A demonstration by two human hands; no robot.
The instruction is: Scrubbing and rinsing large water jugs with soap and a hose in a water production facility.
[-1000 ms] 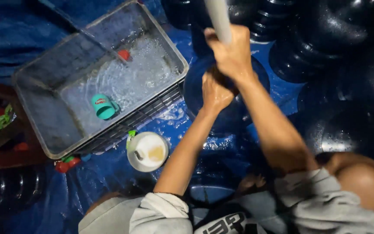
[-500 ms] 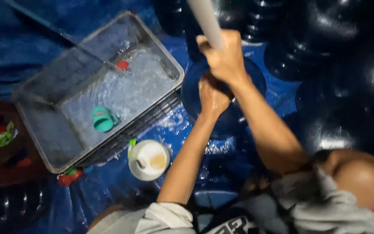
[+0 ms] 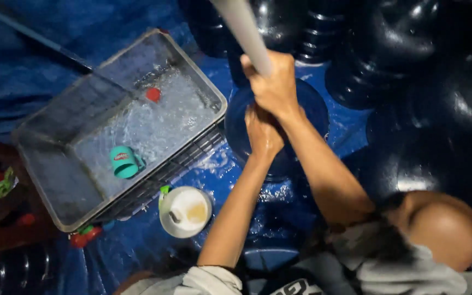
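A long, smooth, pale grey pole (image 3: 244,33) is gripped near its lower end, where it runs down into the mouth of a large, dark blue, glossy plastic water bottle (image 3: 307,106) standing on the wet blue tarpaulin (image 3: 23,82). The pole's upper end is cut off by the top edge of the view, and its lower end is hidden behind the hands. The right hand (image 3: 274,82) is wrapped tightly around the pole, fingers fully curled. The left hand (image 3: 263,131) sits just below it, closed over the bottle's neck or the pole; which of the two cannot be made out.

Just left of the bottle, a rectangular grey plastic crate (image 3: 45,202) holds shallow, rippled water, in which a teal plastic mug (image 3: 124,162) and a small red cap (image 3: 153,94) lie. Near the crate's front corner stands a round white plastic bowl (image 3: 186,212) with something small and dark inside, too blurred to identify. More dark, shiny bottles (image 3: 411,49) crowd the upper and right side, largely lost in shadow.
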